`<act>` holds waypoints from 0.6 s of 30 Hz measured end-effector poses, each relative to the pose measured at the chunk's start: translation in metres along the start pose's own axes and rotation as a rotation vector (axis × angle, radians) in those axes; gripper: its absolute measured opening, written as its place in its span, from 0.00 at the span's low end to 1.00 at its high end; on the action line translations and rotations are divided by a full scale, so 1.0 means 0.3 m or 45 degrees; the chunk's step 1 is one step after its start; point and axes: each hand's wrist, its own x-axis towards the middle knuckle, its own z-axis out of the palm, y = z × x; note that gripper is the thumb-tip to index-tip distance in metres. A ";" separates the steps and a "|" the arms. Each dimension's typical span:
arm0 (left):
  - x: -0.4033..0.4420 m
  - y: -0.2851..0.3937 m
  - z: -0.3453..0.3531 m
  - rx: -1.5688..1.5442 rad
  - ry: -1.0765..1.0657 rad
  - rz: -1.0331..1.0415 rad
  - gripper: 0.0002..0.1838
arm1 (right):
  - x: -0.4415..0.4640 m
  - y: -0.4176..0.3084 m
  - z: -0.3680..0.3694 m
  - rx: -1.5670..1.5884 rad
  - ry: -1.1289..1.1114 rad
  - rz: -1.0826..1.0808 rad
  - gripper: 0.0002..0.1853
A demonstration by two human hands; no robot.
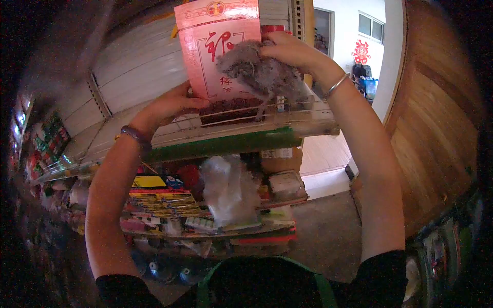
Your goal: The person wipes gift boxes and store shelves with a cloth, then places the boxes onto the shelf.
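A pink and red box [218,31] with large red Chinese characters stands upright, slightly tilted, on the upper shelf. My left hand [172,105] grips its lower left corner, the fingers at the side edge and the thumb near the bottom. My right hand [290,50] is closed on a fluffy grey cleaning rag [264,72], which hangs in front of the right side of the box and hides part of its print. Dark red goods, blurred, show below the box behind the shelf's wire rail.
A green strip [221,145] runs along the upper shelf's front edge. Below are a clear plastic bag [231,190], yellow packets [164,203] and other goods on a lower shelf. A wooden door [436,102] stands at the right, beside a bright doorway.
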 end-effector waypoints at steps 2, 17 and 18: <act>0.013 0.027 0.034 0.130 -0.012 0.009 0.26 | -0.004 0.055 -0.013 -0.012 0.005 -0.044 0.27; 0.024 0.034 0.021 0.289 0.017 0.080 0.39 | -0.101 0.118 -0.034 0.433 0.145 0.009 0.30; 0.008 0.048 0.018 0.265 0.062 0.047 0.42 | -0.120 0.111 -0.042 0.538 0.220 -0.043 0.29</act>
